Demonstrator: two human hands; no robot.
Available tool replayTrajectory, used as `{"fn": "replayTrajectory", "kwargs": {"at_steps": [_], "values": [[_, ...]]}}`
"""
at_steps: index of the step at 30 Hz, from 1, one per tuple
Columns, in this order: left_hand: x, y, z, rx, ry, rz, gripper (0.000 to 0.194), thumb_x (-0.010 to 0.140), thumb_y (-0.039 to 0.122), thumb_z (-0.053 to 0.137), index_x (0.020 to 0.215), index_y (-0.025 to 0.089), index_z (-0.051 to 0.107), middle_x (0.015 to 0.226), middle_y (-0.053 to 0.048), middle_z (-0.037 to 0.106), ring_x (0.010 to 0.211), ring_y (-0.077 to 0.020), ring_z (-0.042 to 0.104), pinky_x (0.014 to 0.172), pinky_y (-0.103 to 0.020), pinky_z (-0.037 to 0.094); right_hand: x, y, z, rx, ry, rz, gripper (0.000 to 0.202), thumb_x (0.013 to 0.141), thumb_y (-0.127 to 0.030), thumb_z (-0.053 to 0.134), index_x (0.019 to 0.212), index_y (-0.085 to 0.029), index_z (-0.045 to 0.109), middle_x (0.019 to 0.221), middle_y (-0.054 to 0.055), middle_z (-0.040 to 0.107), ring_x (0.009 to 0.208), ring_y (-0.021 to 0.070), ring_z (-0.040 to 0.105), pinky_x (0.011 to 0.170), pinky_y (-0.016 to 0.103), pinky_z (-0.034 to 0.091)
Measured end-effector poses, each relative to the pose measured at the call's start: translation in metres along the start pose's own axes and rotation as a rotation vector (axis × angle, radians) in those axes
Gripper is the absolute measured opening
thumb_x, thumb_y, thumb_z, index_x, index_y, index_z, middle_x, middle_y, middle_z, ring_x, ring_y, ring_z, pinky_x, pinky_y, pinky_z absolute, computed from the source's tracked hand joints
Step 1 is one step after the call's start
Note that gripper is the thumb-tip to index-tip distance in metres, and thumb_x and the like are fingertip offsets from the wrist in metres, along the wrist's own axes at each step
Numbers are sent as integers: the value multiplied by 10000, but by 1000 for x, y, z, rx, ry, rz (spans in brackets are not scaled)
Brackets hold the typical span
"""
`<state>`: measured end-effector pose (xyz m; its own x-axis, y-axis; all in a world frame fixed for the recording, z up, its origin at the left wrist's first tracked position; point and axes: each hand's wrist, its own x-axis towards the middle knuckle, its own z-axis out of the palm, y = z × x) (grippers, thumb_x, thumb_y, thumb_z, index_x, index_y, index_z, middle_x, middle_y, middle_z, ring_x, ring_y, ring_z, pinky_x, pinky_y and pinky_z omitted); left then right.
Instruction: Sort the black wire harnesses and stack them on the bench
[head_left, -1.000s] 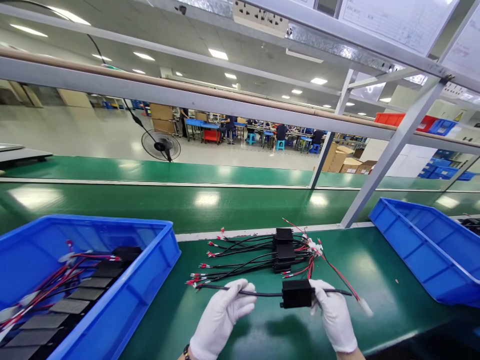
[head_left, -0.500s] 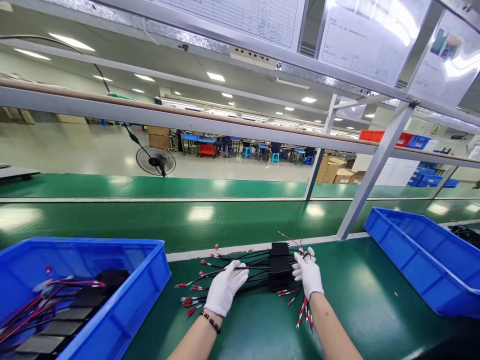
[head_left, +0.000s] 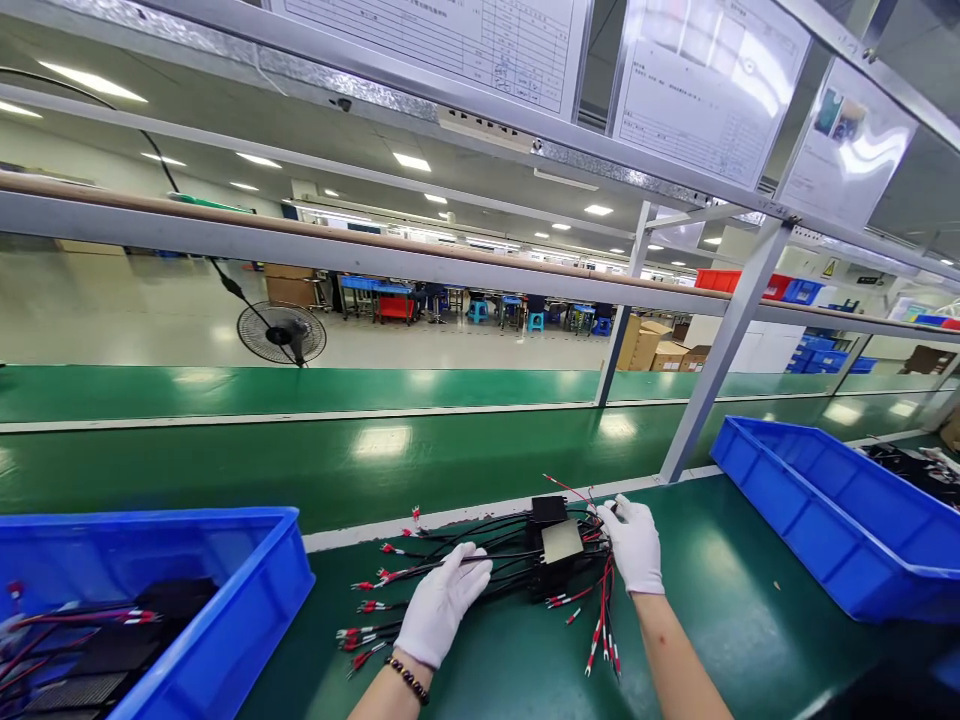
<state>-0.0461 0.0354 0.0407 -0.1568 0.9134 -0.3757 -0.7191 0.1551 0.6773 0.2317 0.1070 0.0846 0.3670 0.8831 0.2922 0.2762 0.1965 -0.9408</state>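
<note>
A cluster of black box-shaped modules (head_left: 550, 575) with cables at both ends lies on the green bench. One module shows a silver-grey face (head_left: 562, 542) on top. My left hand (head_left: 444, 603), in a white glove, pinches a black cable (head_left: 514, 556) left of the modules, its palm turned partly up. At their right end, my gloved right hand (head_left: 632, 545) has its fingers closed round thin wires; its fingertips partly hide them. Red fork terminals (head_left: 360, 636) tip the cables on the left. More red and black wires (head_left: 602, 625) with terminals hang toward me below the right hand.
A blue bin (head_left: 300, 560) at left holds more black modules with wires. Another blue bin (head_left: 832, 540) stands at right. A metal post (head_left: 724, 360) rises behind the work spot, and a rail (head_left: 450, 255) crosses ahead. A fan (head_left: 282, 333) hangs beyond it.
The upper module has turned over, from a black face to a silver-grey one. My right hand has shifted slightly right and up. The camera view has moved a little.
</note>
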Motion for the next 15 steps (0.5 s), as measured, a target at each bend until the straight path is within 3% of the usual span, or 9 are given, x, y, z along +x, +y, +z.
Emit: {"fn": "replayTrajectory", "kwargs": {"at_steps": [3,6,11,15], "values": [[1,-4,-1,13,-16,15,183,890,179,575,1050,95,602,1066,-146,683,918,-231,701,781,-332,610,-3,6,4,111,12,-38,365,626,-487,710,817,-176,702,1098,94,610,938,221,606,952,377,453],[3,-4,0,11,-18,27,174,891,164,568,1043,87,601,1056,-142,682,905,-228,702,785,-334,610,-3,14,14,240,3,-20,363,637,-472,716,831,-170,664,1007,80,666,979,229,613,1013,407,430],[5,2,6,0,-22,38,173,903,156,541,1050,79,589,1024,-137,683,907,-231,702,783,-330,611,8,28,28,460,-20,132,423,570,-493,741,818,-184,594,893,56,689,923,236,659,888,378,536],[6,6,9,-16,-9,40,159,899,150,542,1029,77,598,1010,-142,687,907,-240,703,772,-335,614,15,44,29,503,-5,270,471,525,-576,703,774,-209,546,829,54,681,897,242,671,771,359,573]]}}
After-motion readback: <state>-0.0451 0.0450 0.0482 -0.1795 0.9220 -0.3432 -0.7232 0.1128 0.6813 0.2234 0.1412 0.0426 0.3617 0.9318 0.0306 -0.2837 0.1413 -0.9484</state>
